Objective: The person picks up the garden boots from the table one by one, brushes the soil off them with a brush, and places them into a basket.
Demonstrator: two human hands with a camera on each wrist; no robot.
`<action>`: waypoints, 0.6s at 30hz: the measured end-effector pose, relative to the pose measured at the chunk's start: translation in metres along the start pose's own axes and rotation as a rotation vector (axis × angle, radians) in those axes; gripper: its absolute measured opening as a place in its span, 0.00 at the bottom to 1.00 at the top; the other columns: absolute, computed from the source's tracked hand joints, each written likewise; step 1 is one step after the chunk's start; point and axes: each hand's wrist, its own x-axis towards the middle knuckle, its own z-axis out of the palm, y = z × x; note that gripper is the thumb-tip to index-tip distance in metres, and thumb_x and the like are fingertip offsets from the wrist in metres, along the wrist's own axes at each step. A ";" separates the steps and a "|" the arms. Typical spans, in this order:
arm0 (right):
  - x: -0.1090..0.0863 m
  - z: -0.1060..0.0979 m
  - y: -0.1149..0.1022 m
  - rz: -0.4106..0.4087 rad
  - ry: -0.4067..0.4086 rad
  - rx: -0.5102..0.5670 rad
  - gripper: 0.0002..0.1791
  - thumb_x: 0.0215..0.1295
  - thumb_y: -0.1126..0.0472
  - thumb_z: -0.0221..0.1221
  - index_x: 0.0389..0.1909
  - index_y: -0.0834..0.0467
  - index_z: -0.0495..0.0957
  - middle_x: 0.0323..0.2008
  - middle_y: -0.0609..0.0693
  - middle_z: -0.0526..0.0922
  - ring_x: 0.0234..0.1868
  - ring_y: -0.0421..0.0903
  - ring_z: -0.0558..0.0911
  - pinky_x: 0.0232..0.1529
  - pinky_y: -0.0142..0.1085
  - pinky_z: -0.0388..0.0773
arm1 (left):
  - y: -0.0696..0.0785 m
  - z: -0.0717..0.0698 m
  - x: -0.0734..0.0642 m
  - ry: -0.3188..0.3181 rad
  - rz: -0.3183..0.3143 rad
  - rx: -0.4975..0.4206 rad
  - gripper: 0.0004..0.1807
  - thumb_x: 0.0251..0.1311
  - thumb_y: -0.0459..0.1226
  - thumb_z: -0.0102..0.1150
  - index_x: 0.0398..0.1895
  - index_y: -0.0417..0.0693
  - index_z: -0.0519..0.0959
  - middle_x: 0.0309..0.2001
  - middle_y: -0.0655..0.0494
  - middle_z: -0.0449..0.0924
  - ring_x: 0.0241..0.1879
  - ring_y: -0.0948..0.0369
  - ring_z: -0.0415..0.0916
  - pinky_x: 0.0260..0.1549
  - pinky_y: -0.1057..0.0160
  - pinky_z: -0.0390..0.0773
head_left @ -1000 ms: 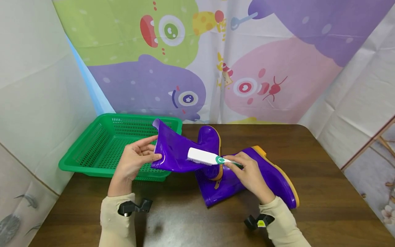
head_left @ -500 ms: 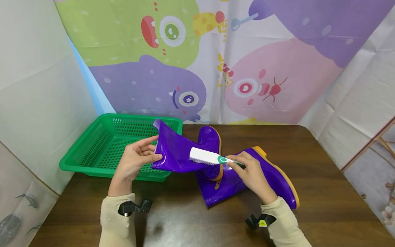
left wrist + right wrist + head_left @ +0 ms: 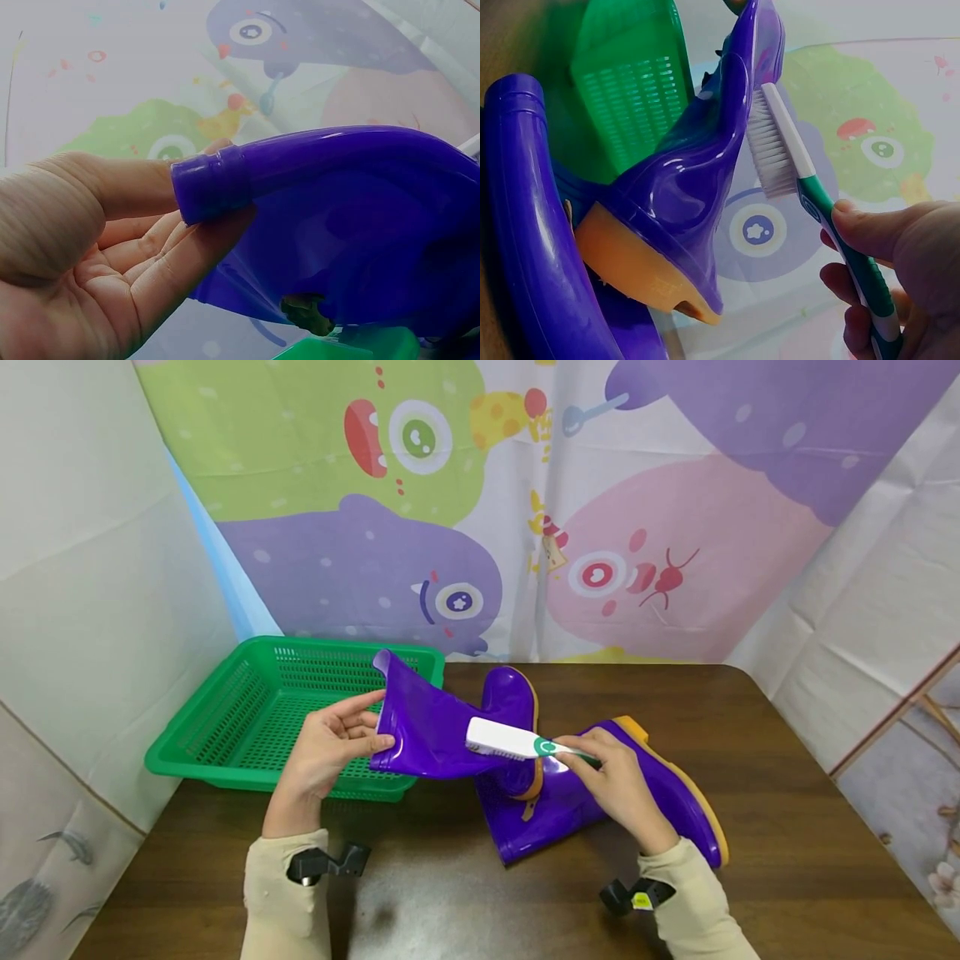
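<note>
A purple rain boot [image 3: 427,718] with an orange sole lies tilted, its toe toward the back. My left hand [image 3: 330,747] pinches the rim of its shaft, thumb on one side and fingers inside the opening, as the left wrist view shows. My right hand [image 3: 611,777] grips the green and white handle of a scrub brush [image 3: 502,738]. In the right wrist view the white bristles [image 3: 771,150] are right at the boot's shaft. Under the first boot's heel, a second purple boot [image 3: 547,814] lies on its side, toe to the right, partly behind my right hand.
A green plastic basket [image 3: 202,768] with slotted walls stands at the back left, partly behind the held boot. The brown wooden table [image 3: 420,877] ends at a curtain [image 3: 517,610] printed with cartoon figures.
My right hand and the brush have shifted slightly to the right along the boot's shaft. The left hand and both boots have stayed in place.
</note>
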 end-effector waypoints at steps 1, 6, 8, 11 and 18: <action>0.000 0.000 0.000 0.005 -0.002 0.000 0.09 0.62 0.64 0.68 0.43 0.57 0.88 0.29 0.43 0.77 0.29 0.40 0.70 0.28 0.32 0.68 | 0.000 0.000 0.000 0.001 -0.002 0.000 0.35 0.56 0.18 0.63 0.68 0.24 0.63 0.33 0.57 0.86 0.31 0.63 0.84 0.31 0.65 0.84; 0.000 -0.001 0.002 0.028 -0.009 0.002 0.09 0.62 0.63 0.68 0.44 0.57 0.88 0.30 0.44 0.78 0.30 0.40 0.71 0.29 0.32 0.69 | 0.000 -0.001 0.000 -0.001 -0.001 -0.005 0.35 0.56 0.18 0.62 0.68 0.23 0.62 0.33 0.57 0.86 0.31 0.62 0.84 0.32 0.65 0.84; 0.000 -0.002 0.002 0.027 -0.006 -0.003 0.09 0.62 0.63 0.68 0.44 0.58 0.88 0.30 0.44 0.78 0.30 0.40 0.71 0.30 0.32 0.69 | 0.000 -0.001 0.000 -0.002 0.001 -0.008 0.35 0.56 0.18 0.62 0.68 0.23 0.62 0.33 0.57 0.86 0.31 0.62 0.84 0.32 0.65 0.84; 0.000 -0.003 0.004 0.018 -0.001 -0.009 0.09 0.62 0.64 0.68 0.43 0.58 0.88 0.30 0.44 0.78 0.30 0.40 0.71 0.29 0.32 0.68 | -0.001 -0.001 0.000 -0.001 0.006 -0.015 0.35 0.55 0.18 0.63 0.68 0.22 0.62 0.33 0.56 0.85 0.31 0.62 0.84 0.32 0.64 0.84; 0.001 -0.006 0.007 0.010 0.000 -0.016 0.09 0.61 0.65 0.68 0.43 0.58 0.88 0.29 0.44 0.78 0.29 0.40 0.71 0.28 0.32 0.68 | -0.002 -0.002 0.000 -0.001 0.011 -0.027 0.36 0.55 0.17 0.62 0.68 0.22 0.62 0.33 0.56 0.85 0.31 0.62 0.84 0.32 0.64 0.84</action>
